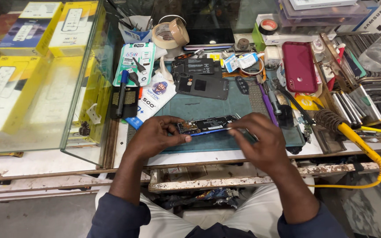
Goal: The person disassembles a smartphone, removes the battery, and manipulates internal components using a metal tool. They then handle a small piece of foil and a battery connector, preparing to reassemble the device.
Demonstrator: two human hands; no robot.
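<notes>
- An opened phone (207,125), its back removed and circuit boards bared, is held just above the green work mat (225,108) near the front edge of the surface (45,161).
- The phone's left end is pinched by the left hand (157,134), thumb and fingers clamped on its edges; a loosened pinch could let the phone tip onto the mat or over the edge.
- The phone's right end is met by the right hand (259,139), fingers drawn together, seemingly on a thin tool that cannot be made out; a slip there could scratch the exposed board.
- A removed dark back panel (202,86) lies further up the mat among small loose parts, which could be scattered by a sleeve.
- A soldering iron stand (329,120) with a yellow coiled cable (367,152) sits near the right wrist; a snag could drag it.
</notes>
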